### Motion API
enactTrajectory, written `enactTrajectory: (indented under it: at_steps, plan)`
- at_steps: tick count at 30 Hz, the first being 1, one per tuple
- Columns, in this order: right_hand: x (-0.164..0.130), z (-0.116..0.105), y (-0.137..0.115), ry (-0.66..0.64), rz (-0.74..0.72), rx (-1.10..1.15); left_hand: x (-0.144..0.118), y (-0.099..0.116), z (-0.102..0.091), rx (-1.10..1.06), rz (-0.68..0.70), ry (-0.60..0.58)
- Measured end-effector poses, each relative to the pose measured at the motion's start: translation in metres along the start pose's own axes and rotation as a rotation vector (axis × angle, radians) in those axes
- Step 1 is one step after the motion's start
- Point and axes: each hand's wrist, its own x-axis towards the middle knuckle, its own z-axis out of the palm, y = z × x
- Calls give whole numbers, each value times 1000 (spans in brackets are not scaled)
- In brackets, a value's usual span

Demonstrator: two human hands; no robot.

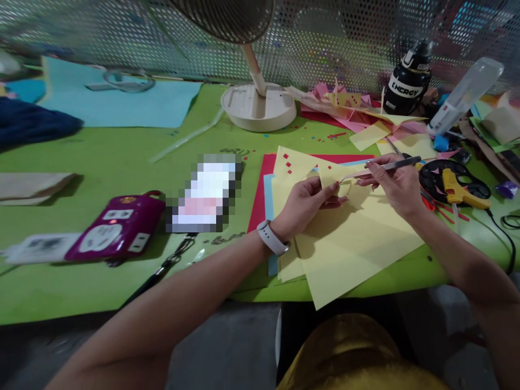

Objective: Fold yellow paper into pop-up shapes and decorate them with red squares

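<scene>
I had the L hand point(312, 196) pinched narrow, thumb vs. fingers, on a yellow slip point(330, 174). My R hand point(392, 176) was closed on tweezers point(394, 164), held pen-style, tips pointing L and right by the L thumb tip. Couldn't tell if the tips gripped anything; too small. The slip was btwn the hands, nearer the L one.

Under both hands I had yellow sheets point(365, 254), overlapping at angles, w/ a blue sheet point(268, 200) and a red sheet point(255, 208) poking out L of the L hand. A few red bits point(288, 164) lay on the yellow just beyond the L hand. A watch point(273, 238) was on the L wrist.

L of the L hand: phone point(207, 192), screen pixelated, then a purple power strip point(116, 227) farther L. R of the R hand: glue gun point(453, 188) on a black tray point(428, 176), approx. beside the wrist.

Beyond the hands, on the green table point(195, 143): fan point(260, 116), base ahead of the L hand; scraps point(345, 111) heaped ahead of the R; a black bottle point(406, 84) upright behind those, plus a clear bottle point(467, 97), tilted, farther R.
</scene>
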Motion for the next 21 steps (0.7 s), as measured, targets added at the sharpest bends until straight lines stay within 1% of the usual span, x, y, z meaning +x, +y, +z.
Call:
enactTrajectory:
  at_steps: [7, 16, 21]
  plan:
    - [0, 0, 1, 2, 2, -8, 1, -1, 0, -2, -11, 9]
    - [2, -3, 2, 41, -12, 14, -2, 0, 1, 10, 1, -65]
    - [2, -5, -3, 44, -5, -18, -2, 0, 2, 37, -8, -59]
